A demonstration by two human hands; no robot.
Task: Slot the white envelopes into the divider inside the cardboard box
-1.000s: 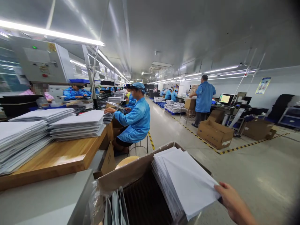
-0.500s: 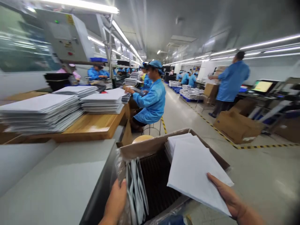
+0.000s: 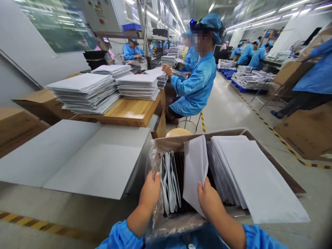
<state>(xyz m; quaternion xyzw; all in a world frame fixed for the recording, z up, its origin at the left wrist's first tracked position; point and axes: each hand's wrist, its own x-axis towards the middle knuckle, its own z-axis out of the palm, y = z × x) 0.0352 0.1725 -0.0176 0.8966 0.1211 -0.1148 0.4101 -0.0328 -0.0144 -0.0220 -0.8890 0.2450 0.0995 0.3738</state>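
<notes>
Left hand: we had our left hand (image 3: 150, 193) gripping the clear plastic liner (image 3: 155, 162) at the near-left wall of the cardboard box (image 3: 272, 162).
Right hand: our right hand (image 3: 209, 200) pinched a white envelope (image 3: 195, 169), upright over the box.
Box contents: we saw a leaning envelope stack (image 3: 249, 176) at the right.
Bench: we noted two grey boards (image 3: 77, 159); beyond them, envelope piles (image 3: 85, 91) on a wooden table (image 3: 129, 112).
Others: a seated co-worker (image 3: 194, 86) in a blue coat worked at that table.

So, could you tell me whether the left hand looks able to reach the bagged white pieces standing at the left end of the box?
Probably yes: the left hand already rests on the clear bag beside the bagged pieces, and nothing lies between them.
</notes>
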